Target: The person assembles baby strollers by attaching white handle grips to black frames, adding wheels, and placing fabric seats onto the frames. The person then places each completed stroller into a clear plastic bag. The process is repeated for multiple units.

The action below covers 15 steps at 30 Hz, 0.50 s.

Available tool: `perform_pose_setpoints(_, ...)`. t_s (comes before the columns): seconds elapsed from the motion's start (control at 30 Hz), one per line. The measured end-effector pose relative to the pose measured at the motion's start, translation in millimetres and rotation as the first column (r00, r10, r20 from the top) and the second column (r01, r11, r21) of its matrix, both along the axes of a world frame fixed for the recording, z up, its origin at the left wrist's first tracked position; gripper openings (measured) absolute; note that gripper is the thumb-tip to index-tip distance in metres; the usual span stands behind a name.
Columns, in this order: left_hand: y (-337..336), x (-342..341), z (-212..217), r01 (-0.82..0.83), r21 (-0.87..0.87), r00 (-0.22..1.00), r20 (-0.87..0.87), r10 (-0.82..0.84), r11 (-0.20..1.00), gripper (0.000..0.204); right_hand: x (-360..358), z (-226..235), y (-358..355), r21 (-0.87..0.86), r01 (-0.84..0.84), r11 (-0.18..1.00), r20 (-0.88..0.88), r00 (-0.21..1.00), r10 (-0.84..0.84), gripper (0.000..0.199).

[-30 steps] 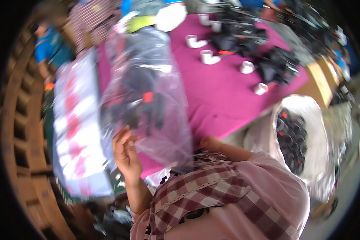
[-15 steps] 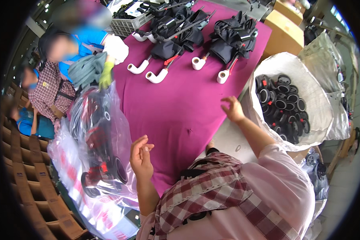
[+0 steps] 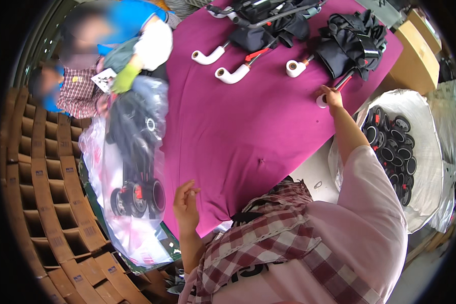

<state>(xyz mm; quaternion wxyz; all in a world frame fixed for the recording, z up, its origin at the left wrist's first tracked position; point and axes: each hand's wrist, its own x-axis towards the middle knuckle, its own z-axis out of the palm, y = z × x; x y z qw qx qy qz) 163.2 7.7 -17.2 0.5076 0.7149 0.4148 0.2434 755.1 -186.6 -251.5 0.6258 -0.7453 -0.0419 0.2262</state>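
At the far right of the magenta-covered table (image 3: 228,131), my right hand (image 3: 331,96) is closed round a white elbow-shaped end piece (image 3: 321,102) and its tube. That tube with a red lever runs out of a folded stroller frame with bunched black fabric (image 3: 350,44). A second white end piece (image 3: 295,68) of the same frame lies to its left. My left hand (image 3: 187,206) hangs over the near left table edge, holding nothing, fingers loosely bent and apart. Farther back lies more folded black stroller framework (image 3: 268,30) with white elbow ends (image 3: 231,74).
On the left, a plastic-wrapped folded stroller (image 3: 137,147) lies near a co-worker's yellow-green glove (image 3: 126,77). Cardboard partitions (image 3: 50,202) fill the lower left. To the right stand a white sack (image 3: 420,167) of black wheels (image 3: 390,147) and a cardboard box (image 3: 415,55).
My right hand has reached forward and right and taken hold of the right frame's white end piece. My left hand stays low at the table edge. The view has shifted.
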Motion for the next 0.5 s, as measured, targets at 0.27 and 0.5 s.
perform_pose_setpoints(0.27,13,-107,-19,-0.04,-0.027,0.975,0.218,0.045,0.999,0.023,-108,67,-70,-0.311,0.301,0.902,0.242,0.942,-0.231,0.042)
perform_pose_setpoints(0.5,42,-124,-40,0.216,-0.032,0.922,0.335,-0.193,0.976,0.022,-358,59,-8,-0.716,-0.149,0.682,0.546,0.488,0.681,0.019)
